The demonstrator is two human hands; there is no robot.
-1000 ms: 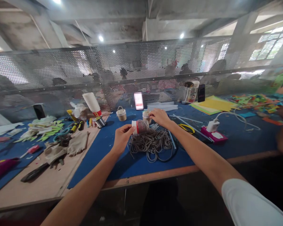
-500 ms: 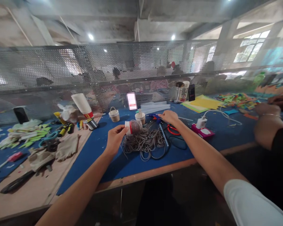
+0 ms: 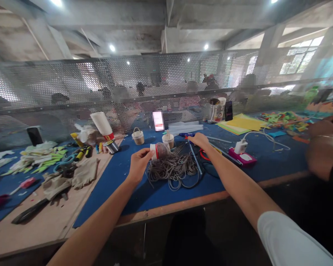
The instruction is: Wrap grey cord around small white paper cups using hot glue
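My left hand [image 3: 140, 164] pinches the rim end of a paper cup [image 3: 154, 151], tilted on its side. Grey cord [image 3: 163, 150] is wound around the cup's lower part. A loose heap of the same cord [image 3: 173, 168] lies under and beside it on the blue tabletop. My right hand [image 3: 199, 140] is closed at a blue glue gun [image 3: 186, 135], beyond the heap; the fingers partly hide its handle. Behind the cup stands a small cord-wrapped basket [image 3: 168, 140], and another basket with a handle [image 3: 138, 136] is farther left.
Stacked paper cups [image 3: 101, 125] lean at the left near gloves [image 3: 84, 173] and scissors [image 3: 63, 162]. A pink power block [image 3: 244, 157] with a charger is at right. Yellow sheets [image 3: 242, 123] lie behind it. Another person's arm [image 3: 322, 151] rests at far right.
The view has shifted slightly, so everything sits a little lower and further right. The glue gun is turned more level beside my right hand. My left hand keeps hold of the cup.
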